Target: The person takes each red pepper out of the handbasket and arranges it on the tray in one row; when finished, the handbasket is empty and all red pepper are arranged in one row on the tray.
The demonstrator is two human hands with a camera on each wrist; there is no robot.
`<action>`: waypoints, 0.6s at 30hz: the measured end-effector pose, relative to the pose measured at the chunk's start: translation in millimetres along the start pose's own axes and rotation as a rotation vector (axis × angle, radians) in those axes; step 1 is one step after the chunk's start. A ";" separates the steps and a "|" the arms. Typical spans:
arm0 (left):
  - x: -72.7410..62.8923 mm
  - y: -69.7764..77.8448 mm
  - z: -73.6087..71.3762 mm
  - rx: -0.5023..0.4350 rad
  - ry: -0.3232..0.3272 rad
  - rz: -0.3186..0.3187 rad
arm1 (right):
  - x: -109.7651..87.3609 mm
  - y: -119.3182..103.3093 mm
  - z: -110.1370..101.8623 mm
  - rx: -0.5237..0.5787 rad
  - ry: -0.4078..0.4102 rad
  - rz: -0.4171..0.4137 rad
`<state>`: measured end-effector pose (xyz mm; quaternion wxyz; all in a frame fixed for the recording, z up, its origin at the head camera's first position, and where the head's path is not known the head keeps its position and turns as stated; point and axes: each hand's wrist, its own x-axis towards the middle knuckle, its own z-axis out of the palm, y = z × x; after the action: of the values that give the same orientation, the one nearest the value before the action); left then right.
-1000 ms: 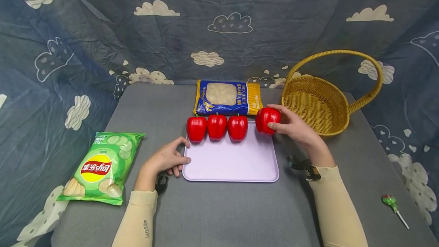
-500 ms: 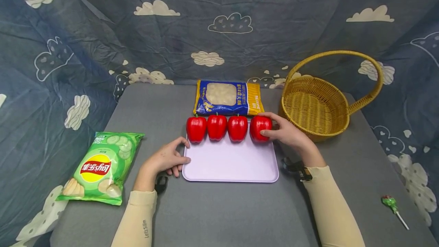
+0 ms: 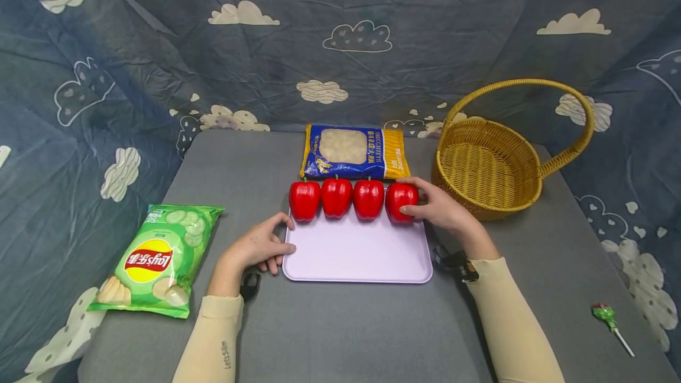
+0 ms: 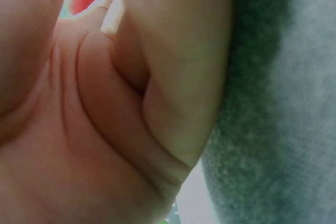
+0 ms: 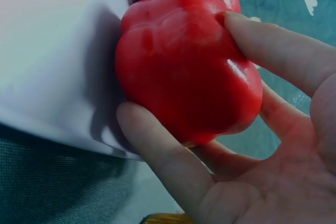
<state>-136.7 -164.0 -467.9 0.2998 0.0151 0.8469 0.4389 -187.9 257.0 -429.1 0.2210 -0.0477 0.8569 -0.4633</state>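
A row of several red bell peppers [image 3: 336, 197] stands along the far edge of a pale lilac tray [image 3: 356, 253]. My right hand [image 3: 444, 208] grips the rightmost bell pepper [image 3: 400, 202] at the tray's far right corner, its thumb on the near side. In the right wrist view the fingers and thumb spread around that pepper [image 5: 184, 72], close beside another one. My left hand [image 3: 258, 245] holds the tray's left rim, with thumb and forefinger at the edge. The left wrist view shows mostly palm [image 4: 94, 129] and curled fingers; the tray edge is hidden there.
Behind the peppers lies a blue and yellow pasta bag [image 3: 351, 152]. A wicker basket [image 3: 489, 164] with a tall handle stands at the back right. A green chip bag [image 3: 159, 262] lies to the left, and a lollipop [image 3: 612, 327] to the right.
My right hand has moved left with the bell pepper, bringing it down at the tray's far right corner, close to the others. My left hand stays on the tray rim.
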 end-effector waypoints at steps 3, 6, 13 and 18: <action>0.0 -0.1 0.1 -0.001 0.002 -0.001 | -0.3 -1.3 2.2 -0.011 -0.001 -0.002; 0.4 -0.2 0.2 -0.001 0.004 -0.004 | 0.3 -1.2 3.7 -0.022 0.000 0.008; 0.4 0.1 0.5 -0.003 0.007 -0.004 | 2.2 -1.0 6.1 -0.053 0.012 0.023; 0.2 -0.2 0.7 -0.007 0.005 -0.005 | 2.9 -1.5 7.0 -0.064 0.025 0.010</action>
<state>-136.5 -163.6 -468.5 0.2989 0.0110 0.8462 0.4410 -187.8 249.8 -432.2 0.2111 -0.0448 0.8741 -0.4352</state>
